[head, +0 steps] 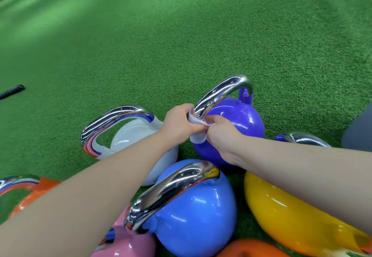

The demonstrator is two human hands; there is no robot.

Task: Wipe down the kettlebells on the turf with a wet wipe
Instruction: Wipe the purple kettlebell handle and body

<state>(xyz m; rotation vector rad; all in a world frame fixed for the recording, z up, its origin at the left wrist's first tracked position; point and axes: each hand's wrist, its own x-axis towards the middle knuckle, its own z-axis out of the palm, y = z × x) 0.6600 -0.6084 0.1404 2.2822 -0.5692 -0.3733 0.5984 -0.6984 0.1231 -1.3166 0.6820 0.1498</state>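
**Both hands worked the wipe around the purple bell's handle**

In the head view, we had our left hand [178, 122] and right hand [220, 134] meeting at centre frame, both with fingers curled round the crumpled white wet wipe [198, 132]. The wipe was wrapped against the near leg of the chrome handle [221, 91] of the glossy purple kettlebell [239, 122], probably so that pulling on both ends would rub right round the bar rather than one face only.

The kettlebells stood crowded on the green turf [181, 35] in the lower half of the frame, presumably so each stayed within reach: a white one [132, 132] at left, a light blue one [197, 212] at bottom centre, a yellow one [281, 216] at lower right, a pink one [128, 244] and an orange one [34, 196] at lower left. A black ridged bar end [12, 91] lay well apart at the left edge.
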